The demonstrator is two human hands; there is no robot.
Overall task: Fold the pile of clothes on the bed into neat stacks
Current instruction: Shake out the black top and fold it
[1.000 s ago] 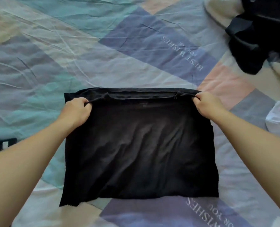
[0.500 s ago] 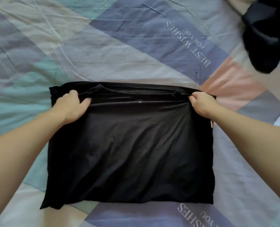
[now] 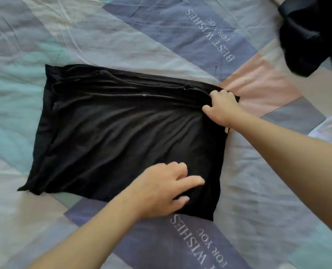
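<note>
A black garment, folded into a rough rectangle, lies flat on the patchwork bedsheet. My right hand is at its far right corner, fingers curled into the folded edge there. My left hand lies over the near right part of the garment, fingers spread and fairly straight, touching the cloth. The far edge shows several ridges of bunched fabric.
A heap of dark clothes sits at the top right corner of the bed. A white garment pokes in at the right edge. The sheet carries printed lettering near the front and behind the garment.
My left hand has let go of the far left corner and moved across to the near right part of the garment. My right hand stays at the far right corner.
</note>
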